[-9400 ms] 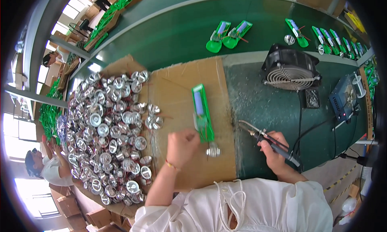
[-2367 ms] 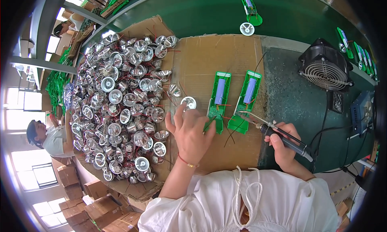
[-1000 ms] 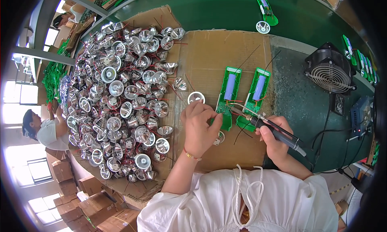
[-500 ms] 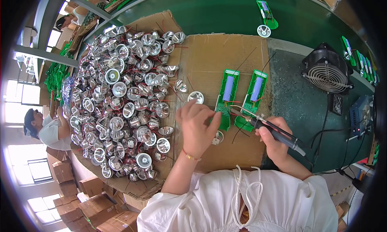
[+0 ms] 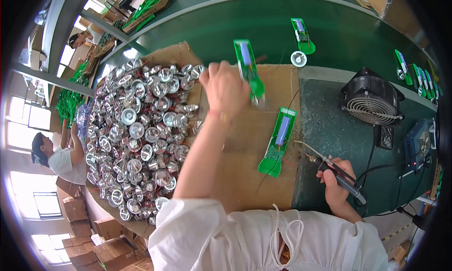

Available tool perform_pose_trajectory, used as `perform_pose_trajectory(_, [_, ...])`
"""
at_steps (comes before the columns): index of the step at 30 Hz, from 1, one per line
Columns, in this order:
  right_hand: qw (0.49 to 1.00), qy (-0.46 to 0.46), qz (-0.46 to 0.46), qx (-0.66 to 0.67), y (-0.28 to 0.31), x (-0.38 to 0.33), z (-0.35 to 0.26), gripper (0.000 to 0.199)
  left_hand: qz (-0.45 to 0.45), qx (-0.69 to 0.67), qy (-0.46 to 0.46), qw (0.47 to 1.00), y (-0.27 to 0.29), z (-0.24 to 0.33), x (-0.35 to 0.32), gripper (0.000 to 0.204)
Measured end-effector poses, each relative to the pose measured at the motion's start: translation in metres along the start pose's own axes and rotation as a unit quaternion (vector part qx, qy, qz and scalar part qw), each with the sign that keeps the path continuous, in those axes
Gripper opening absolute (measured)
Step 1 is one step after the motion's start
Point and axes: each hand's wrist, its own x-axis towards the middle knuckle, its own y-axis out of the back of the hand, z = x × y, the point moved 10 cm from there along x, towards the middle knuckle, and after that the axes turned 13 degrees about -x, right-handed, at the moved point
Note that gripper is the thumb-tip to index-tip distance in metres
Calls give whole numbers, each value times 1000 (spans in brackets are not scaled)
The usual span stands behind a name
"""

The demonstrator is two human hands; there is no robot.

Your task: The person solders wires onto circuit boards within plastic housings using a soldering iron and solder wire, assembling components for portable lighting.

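My left hand (image 5: 225, 89) reaches to the far part of the cardboard, fingers curled. Its thumb side meets a green flashlight housing (image 5: 254, 80) with a purple battery cell (image 5: 245, 53); the grip itself is partly hidden. A motion-smeared silvery reflector (image 5: 259, 102) hangs at that housing's near end. A second green housing (image 5: 270, 164) lies on the cardboard (image 5: 240, 177), with its own purple cell (image 5: 283, 131) and thin wires. My right hand (image 5: 337, 179) is closed round the dark handle of a soldering iron (image 5: 342, 179); a thin curved tube runs along it, its tip pointing toward the second housing.
A heap of silvery reflectors (image 5: 141, 134) fills the left. Beyond the cardboard, another housing (image 5: 303, 38) with a white-rimmed reflector (image 5: 298, 59) lies on the green surface (image 5: 207, 26). At right stand a black fan (image 5: 374, 97) and a blue control box (image 5: 419, 141). Two people work at far left.
My left hand has moved away from me, and one housing with its reflector has gone from the cardboard's middle to its far edge. The soldering iron has drawn back rightward from the remaining housing.
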Motion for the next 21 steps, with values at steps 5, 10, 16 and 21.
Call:
perform_pose_trajectory(5, [1000,12,4,10,6,-2,1,14,-13,111,125,986,-65,-70,90,24])
perform_pose_trajectory(10, [1000,-7,13,10,7,5,14,13,-37,78,85,993,-58,-67,70,36])
perform_pose_trajectory(16, [1000,-5,26,10,13,-3,7,15,134,96,70,984,84,-40,-58,25])
perform_pose_trajectory(21, [999,31,-9,13,-1,-6,-5,13,42,127,154,979,66,-54,-129,36])
